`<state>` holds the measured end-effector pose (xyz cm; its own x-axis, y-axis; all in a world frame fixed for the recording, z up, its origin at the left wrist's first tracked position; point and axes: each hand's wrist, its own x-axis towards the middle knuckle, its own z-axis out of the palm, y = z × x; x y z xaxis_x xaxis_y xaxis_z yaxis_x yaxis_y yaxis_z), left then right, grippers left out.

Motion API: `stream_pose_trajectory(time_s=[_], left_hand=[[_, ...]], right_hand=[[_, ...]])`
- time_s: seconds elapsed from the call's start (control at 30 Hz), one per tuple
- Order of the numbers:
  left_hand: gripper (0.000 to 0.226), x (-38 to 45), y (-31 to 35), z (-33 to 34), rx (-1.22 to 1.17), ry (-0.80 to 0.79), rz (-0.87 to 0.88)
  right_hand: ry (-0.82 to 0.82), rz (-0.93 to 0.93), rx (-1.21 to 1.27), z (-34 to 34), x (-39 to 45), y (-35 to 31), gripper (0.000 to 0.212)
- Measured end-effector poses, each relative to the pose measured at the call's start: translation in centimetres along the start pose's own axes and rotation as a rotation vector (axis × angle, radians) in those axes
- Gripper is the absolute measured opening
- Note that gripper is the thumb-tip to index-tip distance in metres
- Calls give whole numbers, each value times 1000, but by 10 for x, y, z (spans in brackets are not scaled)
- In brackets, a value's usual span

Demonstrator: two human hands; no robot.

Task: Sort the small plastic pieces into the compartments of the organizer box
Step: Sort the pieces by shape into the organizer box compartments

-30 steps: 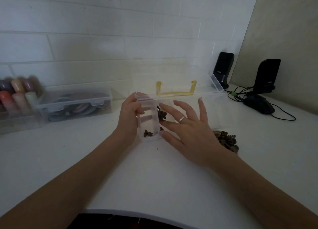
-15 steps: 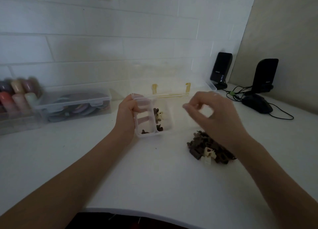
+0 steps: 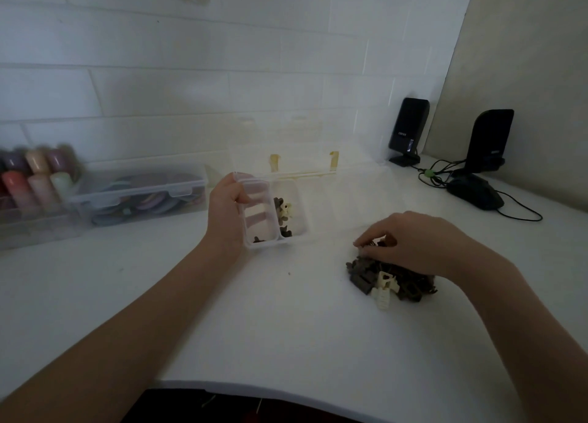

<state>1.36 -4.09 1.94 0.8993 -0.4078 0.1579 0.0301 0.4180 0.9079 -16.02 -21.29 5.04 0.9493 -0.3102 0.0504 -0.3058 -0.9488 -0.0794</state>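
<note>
A clear organizer box (image 3: 302, 228) lies open on the white table, its lid tilted back toward the wall. My left hand (image 3: 227, 214) grips its left end, fingers curled inside the leftmost compartment. That compartment holds a dark piece or two; the one beside it holds several dark pieces and a cream one (image 3: 283, 214). A pile of dark brown and cream plastic pieces (image 3: 386, 281) lies to the right. My right hand (image 3: 410, 244) is on top of the pile, its fingertips pinching at a dark piece at the pile's far left edge.
A clear lidded box (image 3: 140, 195) of coloured discs and a rack of coloured spools (image 3: 35, 180) stand at the left by the wall. Two black speakers (image 3: 409, 133), a black mouse (image 3: 475, 192) and cables sit at the back right. The table's front edge (image 3: 254, 386) is near me.
My right hand has left the organizer box, swung right and come down onto the pile of pieces. My left hand has kept its grip on the box.
</note>
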Motion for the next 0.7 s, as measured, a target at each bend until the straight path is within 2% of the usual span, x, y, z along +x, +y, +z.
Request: stream_pose_trajectory(time_s=[0.3, 0.5, 0.6, 0.7], left_hand=[[30, 0, 0, 0, 4, 3, -4], [29, -1, 0, 1, 6, -4, 3], [30, -1, -1, 0, 5, -6, 14], [31, -2, -1, 1, 9, -17, 31]], right_hand=[[73, -155, 215, 4, 4, -1, 8], [259, -370, 586, 1, 4, -13, 8], [357, -368, 869, -1, 2, -19, 8], [499, -306, 866, 10, 5, -23, 12]])
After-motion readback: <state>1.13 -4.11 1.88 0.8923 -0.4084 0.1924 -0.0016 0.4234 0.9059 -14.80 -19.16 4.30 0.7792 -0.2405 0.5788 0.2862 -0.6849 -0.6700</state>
